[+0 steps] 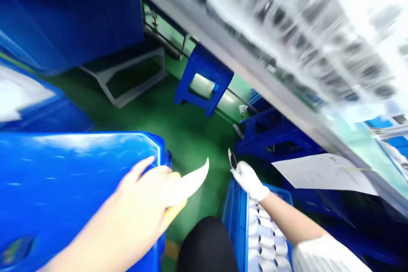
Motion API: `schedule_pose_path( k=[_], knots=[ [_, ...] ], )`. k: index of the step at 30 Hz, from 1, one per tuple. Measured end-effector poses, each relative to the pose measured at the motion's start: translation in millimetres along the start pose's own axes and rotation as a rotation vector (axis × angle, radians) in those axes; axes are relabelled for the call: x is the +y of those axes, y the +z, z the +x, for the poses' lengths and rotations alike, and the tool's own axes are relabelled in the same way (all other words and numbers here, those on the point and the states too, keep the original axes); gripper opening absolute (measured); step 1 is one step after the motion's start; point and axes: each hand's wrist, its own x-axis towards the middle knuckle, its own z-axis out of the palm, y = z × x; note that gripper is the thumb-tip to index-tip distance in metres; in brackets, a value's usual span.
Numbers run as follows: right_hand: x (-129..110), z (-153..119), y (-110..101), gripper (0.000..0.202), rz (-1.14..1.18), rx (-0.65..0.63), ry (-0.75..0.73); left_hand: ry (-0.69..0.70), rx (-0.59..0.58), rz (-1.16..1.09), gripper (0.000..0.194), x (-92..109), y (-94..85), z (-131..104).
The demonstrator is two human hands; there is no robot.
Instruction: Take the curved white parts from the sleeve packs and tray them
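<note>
While the left hand [156,195] reaches forward past the blue plastic surface [79,191], a white curved piece [193,183] juts from its grip, its pointed tip bending upward over the green floor [188,148]. The left fingers pinch this piece at its broad end, with yellow covers [176,211] on some fingertips and one finger standing away from the rest. To the right, the right hand [249,182], in a white glove, pinches a small dark-and-white piece [233,160] between its fingers; its exact shape is too small to tell. Beneath that forearm, a blue bin [241,221] holds rows of white rounded pieces [267,240] with dark openings. A white sleeve [325,255] covers the right arm, and a black-clad knee [207,246] shows between the bin and the blue surface. Farther out, a blue stool [212,61] stands on the floor near a metal frame [134,93]. At upper right, clear trays [287,29], blurred, rest on a tabletop [255,78], and a printed sheet [328,175] is at its edge.
</note>
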Motion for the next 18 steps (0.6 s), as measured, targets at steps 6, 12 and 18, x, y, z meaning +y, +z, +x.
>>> schedule_pose_path(
  k=[6, 12, 18],
  knots=[
    [-85.3, -86.3, -195.5, 0.024, -0.049, 0.354, -0.305, -0.064, -0.131, 0.199, 0.027, 19.9, -22.7, 25.2],
    [-105.8, -38.4, -322.8, 0.019, -0.333, 0.169, -0.76, -0.131, -0.194, 0.071, 0.024, 54.2, -4.3, 62.6],
    [-85.5, 33.9, -305.6, 0.033, -0.181, 0.08, -0.919, -0.27, -0.35, 0.044, 0.025, 68.3, -6.3, 89.9]
  ],
)
